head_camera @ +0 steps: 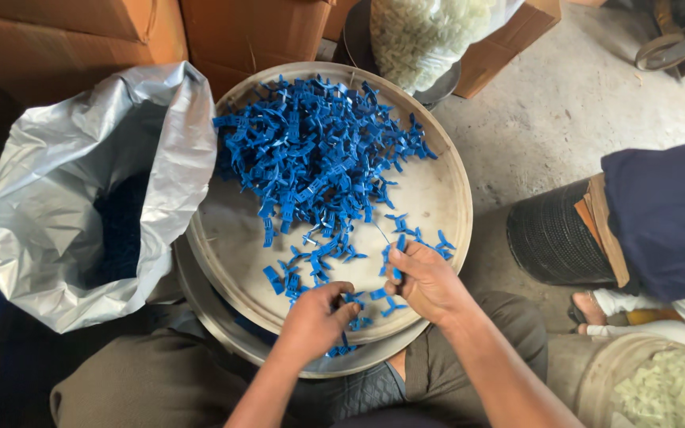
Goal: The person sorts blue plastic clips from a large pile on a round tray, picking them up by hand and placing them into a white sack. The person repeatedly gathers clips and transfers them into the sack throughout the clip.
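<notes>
Your right hand (426, 279) pinches a blue clip (396, 273); your left hand (316, 315) curls over loose clips (315, 150). The tray (438, 198) could tip off your lap, spilling them.

silver bag (81, 190) contents shadowed, seated person (667, 222) cropped — right edge

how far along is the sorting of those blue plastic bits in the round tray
Done: dark pieces already lie in the grey bag. In hand: right hand pinches a blue piece, left hand picks among loose ones. Left: a big blue pile covers the round tray.
</notes>
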